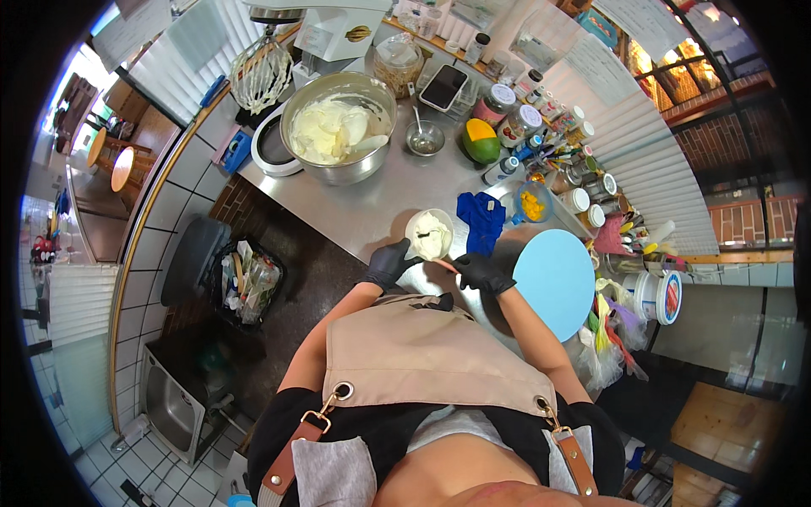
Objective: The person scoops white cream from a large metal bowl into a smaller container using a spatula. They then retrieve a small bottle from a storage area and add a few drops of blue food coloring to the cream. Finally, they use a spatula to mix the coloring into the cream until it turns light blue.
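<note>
My left hand [387, 265], in a black glove, grips the left side of a small pale bowl [414, 223] filled with white cream [432, 237]. A small dark mark shows on the cream. In my right hand [480, 272], also black-gloved, is a pinkish utensil handle [446, 265] whose far end meets the bowl's near rim; its tip is hidden. Just beyond my right hand lies a blue cloth [483, 218]. A large steel mixing bowl [339, 174] stands farther back, with more cream and a pale scraper in it.
A light-blue round board [554, 285] lies right of my right forearm. Behind it are a cup of yellow pieces [532, 204], a mango [481, 141] and many jars. A small metal bowl with a spoon [425, 138] and a phone [443, 87] are farther back. An open bin [248, 285] stands left, below the counter.
</note>
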A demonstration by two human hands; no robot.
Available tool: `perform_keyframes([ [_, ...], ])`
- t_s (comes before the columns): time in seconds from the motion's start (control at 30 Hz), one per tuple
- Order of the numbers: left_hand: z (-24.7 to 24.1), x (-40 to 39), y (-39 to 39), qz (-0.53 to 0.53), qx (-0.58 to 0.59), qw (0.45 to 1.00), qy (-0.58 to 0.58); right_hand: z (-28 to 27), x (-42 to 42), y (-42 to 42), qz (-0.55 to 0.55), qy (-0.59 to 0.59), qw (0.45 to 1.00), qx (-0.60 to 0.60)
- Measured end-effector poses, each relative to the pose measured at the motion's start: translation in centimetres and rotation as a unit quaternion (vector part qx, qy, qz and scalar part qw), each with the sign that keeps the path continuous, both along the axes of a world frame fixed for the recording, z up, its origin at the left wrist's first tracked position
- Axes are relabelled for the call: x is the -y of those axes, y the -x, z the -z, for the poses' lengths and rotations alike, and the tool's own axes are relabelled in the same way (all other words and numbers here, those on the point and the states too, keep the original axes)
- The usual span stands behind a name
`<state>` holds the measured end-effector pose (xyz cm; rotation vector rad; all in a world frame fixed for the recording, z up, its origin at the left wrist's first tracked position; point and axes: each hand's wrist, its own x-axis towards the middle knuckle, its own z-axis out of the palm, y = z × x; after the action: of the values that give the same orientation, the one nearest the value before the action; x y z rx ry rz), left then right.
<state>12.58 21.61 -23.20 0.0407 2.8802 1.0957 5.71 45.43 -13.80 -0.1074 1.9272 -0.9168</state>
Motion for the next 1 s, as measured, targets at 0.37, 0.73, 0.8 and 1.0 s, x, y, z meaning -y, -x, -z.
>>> perform_keyframes([
  [0.37,0.2,-0.2,0.3,-0.033,0.027,0.987,-0.155,-0.1,1.5,-3.8,-0.126,-0.108,0.804,-0.571],
  [0.73,1.4,-0.5,0.5,0.005,0.072,0.989,-0.126,-0.9,1.1,-1.0,-0.119,-0.087,0.760,-0.633],
  [0.8,1.6,-0.6,0.3,0.015,0.066,0.991,-0.112,-0.8,1.1,-2.0,-0.207,-0.119,0.766,-0.597],
  [1.0,-0.7,-0.8,0.7,0.029,0.107,0.992,-0.061,0.6,-1.5,-1.6,-0.127,-0.170,0.869,-0.447],
])
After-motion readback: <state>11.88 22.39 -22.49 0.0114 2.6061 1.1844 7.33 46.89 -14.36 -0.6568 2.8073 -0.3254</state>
